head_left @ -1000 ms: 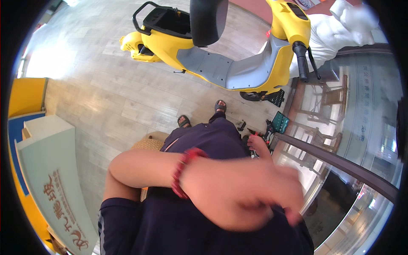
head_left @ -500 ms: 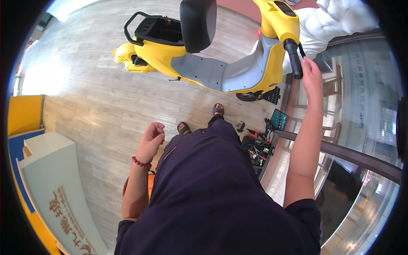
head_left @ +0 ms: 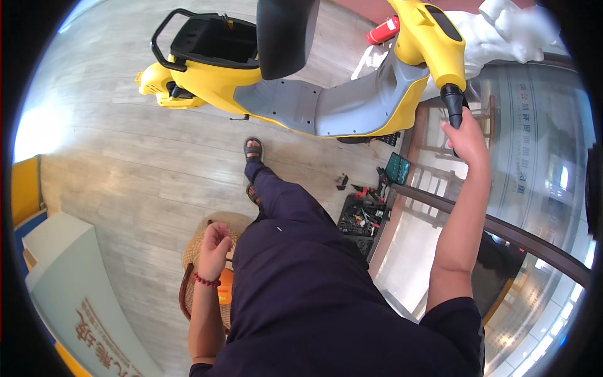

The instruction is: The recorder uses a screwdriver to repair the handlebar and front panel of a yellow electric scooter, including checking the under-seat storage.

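My right hand [head_left: 470, 139] is wrapped round the black handlebar grip [head_left: 451, 103] of a yellow electric scooter [head_left: 220, 85]. Its thumb lies on the near side, while part of the grip is hidden by the palm. The scooter stands across the far side, with a grey footboard [head_left: 286, 100]. Its black seat [head_left: 286, 41] is tipped up, baring the black storage bin [head_left: 220, 41] beneath. My left hand [head_left: 215, 248] hangs by my left thigh, fingers loosely curled and nothing visible in it. A red bead bracelet [head_left: 207, 281] circles that wrist.
A toolbox [head_left: 361, 217] of loose tools lies on the floor by the glass front, near a green case [head_left: 397, 168]. A woven chair [head_left: 195, 248] is beside my left hand. A pale counter [head_left: 69, 264] stands left. Beyond the scooter are a red extinguisher [head_left: 383, 30] and white statue [head_left: 496, 38].
My right hand has gone from beside the grip, near the lever, to wrapping round it. One foot has stepped left and forward. The view has shifted, and my left hand sits lower.
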`<state>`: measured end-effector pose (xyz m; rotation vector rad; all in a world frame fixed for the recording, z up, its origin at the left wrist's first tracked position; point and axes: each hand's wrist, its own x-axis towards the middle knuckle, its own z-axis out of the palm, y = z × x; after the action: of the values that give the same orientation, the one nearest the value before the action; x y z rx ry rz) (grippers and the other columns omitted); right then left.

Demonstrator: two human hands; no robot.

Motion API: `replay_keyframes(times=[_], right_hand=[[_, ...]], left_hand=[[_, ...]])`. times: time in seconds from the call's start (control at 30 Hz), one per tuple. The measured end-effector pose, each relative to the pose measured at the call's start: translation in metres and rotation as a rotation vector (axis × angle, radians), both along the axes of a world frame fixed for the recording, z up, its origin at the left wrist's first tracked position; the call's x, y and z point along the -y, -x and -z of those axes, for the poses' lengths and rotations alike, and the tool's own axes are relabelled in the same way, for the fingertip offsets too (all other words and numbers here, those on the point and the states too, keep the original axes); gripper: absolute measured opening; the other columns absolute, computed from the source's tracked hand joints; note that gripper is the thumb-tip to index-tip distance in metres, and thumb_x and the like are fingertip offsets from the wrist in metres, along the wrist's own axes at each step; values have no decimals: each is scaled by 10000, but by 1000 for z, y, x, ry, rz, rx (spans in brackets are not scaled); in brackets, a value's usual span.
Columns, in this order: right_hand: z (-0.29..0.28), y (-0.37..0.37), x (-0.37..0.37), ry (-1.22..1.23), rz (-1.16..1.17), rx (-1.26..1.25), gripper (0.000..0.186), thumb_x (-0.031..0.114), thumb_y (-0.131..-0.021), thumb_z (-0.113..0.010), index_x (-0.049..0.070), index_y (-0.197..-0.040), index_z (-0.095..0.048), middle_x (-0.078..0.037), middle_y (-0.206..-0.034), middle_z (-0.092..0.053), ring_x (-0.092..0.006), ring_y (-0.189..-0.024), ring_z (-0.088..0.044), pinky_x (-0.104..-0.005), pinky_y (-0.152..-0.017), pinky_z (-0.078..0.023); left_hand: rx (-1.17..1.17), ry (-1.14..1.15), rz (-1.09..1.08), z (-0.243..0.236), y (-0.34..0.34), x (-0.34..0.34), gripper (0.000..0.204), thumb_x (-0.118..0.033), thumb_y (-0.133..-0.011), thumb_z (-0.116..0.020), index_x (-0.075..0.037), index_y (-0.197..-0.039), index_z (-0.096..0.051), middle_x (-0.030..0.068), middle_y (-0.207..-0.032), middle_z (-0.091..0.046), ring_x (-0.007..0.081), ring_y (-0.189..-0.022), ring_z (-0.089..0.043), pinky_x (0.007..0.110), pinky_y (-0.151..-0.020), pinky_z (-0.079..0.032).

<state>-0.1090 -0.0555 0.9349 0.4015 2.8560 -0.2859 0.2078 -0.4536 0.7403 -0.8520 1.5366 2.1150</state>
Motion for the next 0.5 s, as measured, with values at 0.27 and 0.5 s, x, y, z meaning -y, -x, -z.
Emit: replay_keyframes(times=[0.27, 0.5], right_hand=[[-4, 10, 13, -115, 103, 71, 454, 167, -787, -620, -22, -1155, -431, -187, -805, -591, -284, -655, -603, -375, -606, -463], [-4, 25, 20, -178, 245, 113, 367, 179, -776, -635, -30, -1013, -447, -218, -810, -582, -358, -721, -589, -428, -657, -446]], left_hand=[[-9, -46, 141, -15, 135, 20, 229, -92, -906, -465, 19, -1101, -510, 31, -855, -559, 76, -739, -514, 217, -675, -434], [-69, -266, 486, -27, 297, -18, 295, -177, -947, -427, 22, -1138, -531, 71, -984, -599, 131, -844, -570, 261, -780, -469]])
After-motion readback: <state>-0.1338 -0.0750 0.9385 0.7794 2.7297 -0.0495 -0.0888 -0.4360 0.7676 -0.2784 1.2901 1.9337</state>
